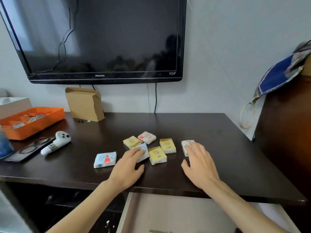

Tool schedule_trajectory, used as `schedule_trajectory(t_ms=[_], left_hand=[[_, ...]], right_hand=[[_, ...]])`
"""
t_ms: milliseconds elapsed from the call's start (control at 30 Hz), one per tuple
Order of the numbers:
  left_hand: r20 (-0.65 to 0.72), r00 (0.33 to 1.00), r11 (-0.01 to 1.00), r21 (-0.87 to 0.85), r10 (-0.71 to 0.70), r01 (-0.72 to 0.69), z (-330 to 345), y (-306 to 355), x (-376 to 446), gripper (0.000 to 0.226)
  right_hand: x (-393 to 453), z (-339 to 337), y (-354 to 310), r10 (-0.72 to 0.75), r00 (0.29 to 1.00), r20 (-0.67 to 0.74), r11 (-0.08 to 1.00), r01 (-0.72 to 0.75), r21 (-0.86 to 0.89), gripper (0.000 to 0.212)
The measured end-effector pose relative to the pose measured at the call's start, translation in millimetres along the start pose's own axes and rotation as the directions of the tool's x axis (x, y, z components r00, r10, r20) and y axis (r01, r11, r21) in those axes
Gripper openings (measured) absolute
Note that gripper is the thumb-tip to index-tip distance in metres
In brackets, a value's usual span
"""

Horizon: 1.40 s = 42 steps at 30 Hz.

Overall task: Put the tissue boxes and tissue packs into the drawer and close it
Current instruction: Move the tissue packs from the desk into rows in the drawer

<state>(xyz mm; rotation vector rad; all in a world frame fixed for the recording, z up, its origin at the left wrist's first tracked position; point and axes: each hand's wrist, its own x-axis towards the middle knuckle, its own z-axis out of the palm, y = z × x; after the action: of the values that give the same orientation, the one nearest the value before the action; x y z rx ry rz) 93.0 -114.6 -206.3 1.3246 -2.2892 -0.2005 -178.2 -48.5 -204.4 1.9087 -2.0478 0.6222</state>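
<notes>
Seven small tissue packs lie scattered on the dark wooden worktop (218,148) under a wall-mounted television (101,39). The left hand (127,169) lies flat with fingers spread, open, its fingertips resting on a pale blue tissue pack (143,153) at the middle of the cluster. At 9 o'clock from that hand, apart from the others, lies a blue pack with a red heart (105,159). At 12 o'clock sit a yellow pack (131,141) and a pink pack (147,137); two more yellow packs (158,155) (167,145) lie between the hands. The right hand (200,165), also open and spread, covers part of a white pack (186,145) at the 3 o'clock end of the group. The drawer (168,214) stands pulled open at 6 o'clock, below the worktop edge. At 9 o'clock on the worktop are a white controller (56,144) and an orange tray (33,121); a cardboard box (85,104) stands at 11 o'clock.
</notes>
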Motion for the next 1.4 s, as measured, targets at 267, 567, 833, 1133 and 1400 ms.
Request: schedule_trajectory(t_ms=[267, 567, 833, 1133, 1400], left_hand=[[-0.01, 0.967, 0.944, 0.218, 0.254, -0.246, 29.7, 37.6, -4.7, 0.058], [-0.031, 0.989, 0.989, 0.032, 0.142, -0.141, 21.1, 38.5, -9.0, 0.047], [-0.007, 0.991, 0.99, 0.047, 0.13, -0.13, 21.0, 37.1, -6.3, 0.045], [-0.011, 0.995, 0.994, 0.052, 0.099, -0.098, 19.9, 36.3, -5.2, 0.048], [-0.074, 0.98, 0.968, 0.187, 0.183, -0.166, 16.7, 42.1, -10.9, 0.066]], right_hand=[[18.5, 11.8, -18.6, -0.396, 0.905, 0.156, 0.918, 0.395, 0.039, 0.06], [9.3, 1.6, -17.4, -0.178, 0.983, -0.047, 0.98, 0.182, 0.08, 0.046], [4.0, -0.5, -14.4, -0.185, 0.982, 0.047, 0.947, 0.165, 0.275, 0.03], [6.0, 1.4, -13.7, -0.162, 0.972, -0.167, 0.965, 0.192, 0.178, 0.023], [-2.1, 0.6, -12.7, -0.122, 0.992, -0.039, 0.979, 0.127, 0.157, 0.034]])
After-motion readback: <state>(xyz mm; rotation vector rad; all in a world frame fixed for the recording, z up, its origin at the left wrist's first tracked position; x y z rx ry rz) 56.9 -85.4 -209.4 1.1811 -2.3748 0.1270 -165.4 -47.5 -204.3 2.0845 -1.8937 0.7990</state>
